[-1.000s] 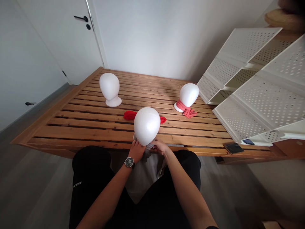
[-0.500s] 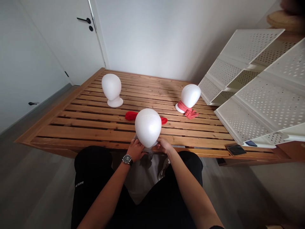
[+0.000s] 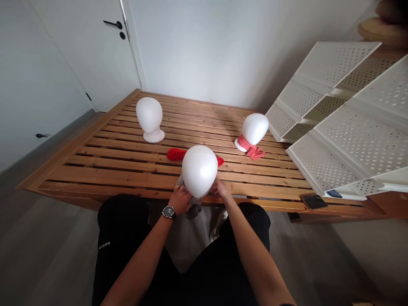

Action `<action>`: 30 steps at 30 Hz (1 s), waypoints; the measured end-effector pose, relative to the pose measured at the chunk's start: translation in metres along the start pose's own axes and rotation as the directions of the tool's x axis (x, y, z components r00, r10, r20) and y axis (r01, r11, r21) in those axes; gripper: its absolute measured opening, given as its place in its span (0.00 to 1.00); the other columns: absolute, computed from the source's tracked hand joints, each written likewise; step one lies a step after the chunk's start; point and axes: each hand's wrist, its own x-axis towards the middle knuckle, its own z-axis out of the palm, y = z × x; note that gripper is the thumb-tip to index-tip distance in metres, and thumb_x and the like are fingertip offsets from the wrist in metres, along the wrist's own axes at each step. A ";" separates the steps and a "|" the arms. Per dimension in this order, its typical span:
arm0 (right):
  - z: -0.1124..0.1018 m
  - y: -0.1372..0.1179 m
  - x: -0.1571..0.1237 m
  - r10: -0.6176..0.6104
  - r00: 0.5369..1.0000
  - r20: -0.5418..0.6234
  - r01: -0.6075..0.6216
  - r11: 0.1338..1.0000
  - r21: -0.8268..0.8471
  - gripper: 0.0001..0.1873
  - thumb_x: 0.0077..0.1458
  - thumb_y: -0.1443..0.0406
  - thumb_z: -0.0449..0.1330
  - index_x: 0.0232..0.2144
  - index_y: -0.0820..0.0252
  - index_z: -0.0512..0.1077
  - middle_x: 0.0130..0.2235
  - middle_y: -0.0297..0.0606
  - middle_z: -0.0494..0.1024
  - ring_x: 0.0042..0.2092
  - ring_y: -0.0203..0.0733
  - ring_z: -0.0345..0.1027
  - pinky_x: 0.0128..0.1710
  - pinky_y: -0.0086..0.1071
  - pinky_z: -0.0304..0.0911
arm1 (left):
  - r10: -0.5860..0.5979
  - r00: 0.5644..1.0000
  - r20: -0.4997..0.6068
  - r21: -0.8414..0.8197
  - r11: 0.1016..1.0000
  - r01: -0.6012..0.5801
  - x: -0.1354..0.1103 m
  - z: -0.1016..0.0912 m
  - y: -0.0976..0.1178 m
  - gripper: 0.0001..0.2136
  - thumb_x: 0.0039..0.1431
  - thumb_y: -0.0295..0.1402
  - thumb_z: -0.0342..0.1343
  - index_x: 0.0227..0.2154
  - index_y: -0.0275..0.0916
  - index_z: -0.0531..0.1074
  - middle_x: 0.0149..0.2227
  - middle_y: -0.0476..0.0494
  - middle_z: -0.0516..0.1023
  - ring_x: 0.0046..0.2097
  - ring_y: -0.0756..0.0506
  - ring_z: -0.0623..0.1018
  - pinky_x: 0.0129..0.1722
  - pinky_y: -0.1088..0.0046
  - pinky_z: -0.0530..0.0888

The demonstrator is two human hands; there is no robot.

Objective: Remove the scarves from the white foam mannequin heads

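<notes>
A white foam mannequin head (image 3: 199, 170) stands at the bench's front edge, right before me. Grey cloth, likely a scarf (image 3: 193, 211), goes round its neck, with a bunched end hanging over the edge. My left hand (image 3: 180, 200), with a watch on its wrist, is closed on the grey scarf at the left of the neck. On the right side of the neck, my right hand (image 3: 222, 189) has its fingers curled, slightly blurred; their tips are partly hidden by the head. Behind this head lies a red cloth (image 3: 176, 154), its middle covered from view.
A bare mannequin head (image 3: 149, 115) stands back left on the slatted wooden bench (image 3: 121, 175). Back right, another head (image 3: 255, 128) wears a coral scarf (image 3: 251, 149) knotted at its neck. White perforated racks (image 3: 347, 131) and a dark flat object (image 3: 314, 201) are at the right.
The near head has shifted slightly right. My right hand has moved a little right and up, and more grey scarf shows beside my left hand.
</notes>
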 end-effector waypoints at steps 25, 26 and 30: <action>-0.016 -0.009 0.016 0.107 0.989 -0.098 -0.119 0.985 -0.123 0.14 0.66 0.56 0.62 0.38 0.63 0.73 0.33 0.33 0.75 0.30 0.32 0.68 0.32 0.28 0.68 | 0.016 1.000 0.012 0.006 1.000 -0.016 -0.001 0.004 -0.008 0.14 0.59 0.48 0.64 0.41 0.45 0.79 0.41 0.41 0.81 0.53 0.37 0.71 0.59 0.53 0.60; -0.024 -0.016 0.022 0.114 0.988 -0.102 -0.123 0.988 -0.098 0.15 0.67 0.55 0.60 0.41 0.63 0.73 0.36 0.34 0.75 0.32 0.32 0.69 0.33 0.29 0.69 | 0.009 1.000 0.015 0.001 1.000 -0.009 -0.001 0.004 -0.009 0.14 0.59 0.47 0.64 0.41 0.46 0.79 0.41 0.41 0.81 0.53 0.37 0.71 0.59 0.53 0.60; -0.041 -0.036 0.033 0.072 0.995 -0.074 -0.072 0.997 -0.001 0.16 0.70 0.55 0.54 0.41 0.61 0.72 0.33 0.36 0.76 0.31 0.36 0.70 0.31 0.30 0.67 | -0.001 1.000 0.027 -0.018 1.000 0.001 0.000 0.005 -0.012 0.14 0.59 0.47 0.63 0.43 0.46 0.79 0.42 0.40 0.81 0.53 0.35 0.71 0.59 0.52 0.60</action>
